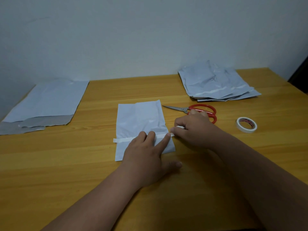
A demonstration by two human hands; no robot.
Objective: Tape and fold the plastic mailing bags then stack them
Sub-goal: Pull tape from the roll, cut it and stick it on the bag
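A folded white mailing bag (140, 120) lies in the middle of the wooden table (100, 160). A strip of white tape (123, 140) runs across its lower part and sticks out past the left edge. My left hand (146, 155) lies flat on the bag, its straight fingers pressing on the tape. My right hand (191, 129) pinches the right end of the tape strip at the bag's right edge. A roll of white tape (246, 124) sits to the right.
Red-handled scissors (200, 110) lie just behind my right hand. A pile of several crumpled mailing bags (216, 82) is at the back right. Flat white bags with grey flaps (45, 104) lie at the left. A pale wall stands behind the table.
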